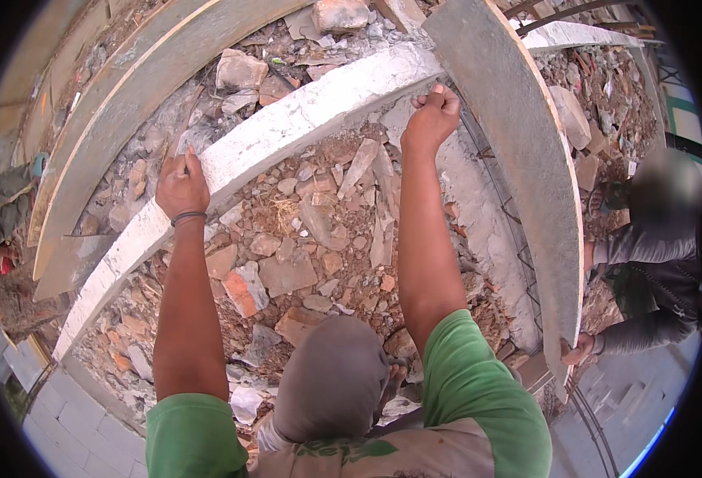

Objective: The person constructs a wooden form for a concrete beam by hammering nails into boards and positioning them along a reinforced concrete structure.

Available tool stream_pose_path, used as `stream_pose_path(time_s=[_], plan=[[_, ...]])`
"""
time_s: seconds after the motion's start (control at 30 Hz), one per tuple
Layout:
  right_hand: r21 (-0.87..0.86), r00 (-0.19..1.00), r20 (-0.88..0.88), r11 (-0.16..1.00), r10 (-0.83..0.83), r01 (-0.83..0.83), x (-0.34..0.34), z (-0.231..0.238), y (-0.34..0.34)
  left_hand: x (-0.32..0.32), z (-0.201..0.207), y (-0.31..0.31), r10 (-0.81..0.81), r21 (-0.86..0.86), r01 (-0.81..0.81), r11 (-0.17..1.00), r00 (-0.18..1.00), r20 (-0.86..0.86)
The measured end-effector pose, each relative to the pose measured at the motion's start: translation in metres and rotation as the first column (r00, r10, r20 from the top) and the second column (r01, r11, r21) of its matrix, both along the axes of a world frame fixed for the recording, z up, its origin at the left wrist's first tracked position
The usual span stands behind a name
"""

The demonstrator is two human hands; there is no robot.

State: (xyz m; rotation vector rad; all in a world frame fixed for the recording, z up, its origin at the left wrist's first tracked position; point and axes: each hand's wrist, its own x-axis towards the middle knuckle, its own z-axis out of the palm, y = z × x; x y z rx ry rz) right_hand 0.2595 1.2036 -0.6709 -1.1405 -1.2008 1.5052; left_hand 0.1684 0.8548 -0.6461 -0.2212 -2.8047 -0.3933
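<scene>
My left hand, with a dark band at the wrist, is closed at the white concrete beam. A thin, greyish thing shows just beyond its fingers, too unclear to name. My right hand is raised over the far end of that beam, its fingers curled in a pinch. Whatever it holds, if anything, is too small to make out. Close to the right hand, a long grey board slants toward the lower right. Another person's gloveless hand touches the board's near end.
Broken bricks and stones fill the ground between the beams. A steel reinforcement cage runs beside the grey board. Another board curves along the far left. At right crouches a person in a grey sleeve. Pale paving lies lower left.
</scene>
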Motion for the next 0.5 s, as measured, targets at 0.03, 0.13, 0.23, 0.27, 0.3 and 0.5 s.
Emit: stream_pose_path(time_s=[0.03,0.13,0.23,0.27,0.3,0.5], plan=[[0.048,0.999,-0.032,0.999,0.009,-0.008,-0.004,0.006,0.007,-0.001,0.0,0.0,-0.011,-0.017,0.01,1.0,1.0,-0.012],[-0.031,0.997,-0.067,0.999,-0.039,0.037,-0.01,0.002,0.02,-0.001,-0.001,0.003,-0.033,-0.015,0.033,0.999,0.999,-0.035],[-0.037,0.997,-0.07,0.998,-0.046,0.043,-0.014,0.0,0.022,-0.001,0.001,0.002,-0.037,0.001,0.037,0.999,0.999,-0.033],[-0.044,0.997,-0.068,0.998,-0.045,0.042,-0.015,-0.001,0.02,0.0,0.001,0.0,-0.026,0.009,0.026,1.0,0.999,-0.023],[-0.011,0.997,-0.062,0.999,-0.039,0.038,-0.016,-0.001,0.018,-0.001,-0.004,-0.004,-0.024,0.001,0.024,1.0,0.999,-0.021],[0.069,0.999,-0.003,0.997,-0.038,0.038,-0.01,-0.007,0.022,0.004,-0.003,0.0,0.0,-0.021,0.0,1.0,1.0,0.01]])
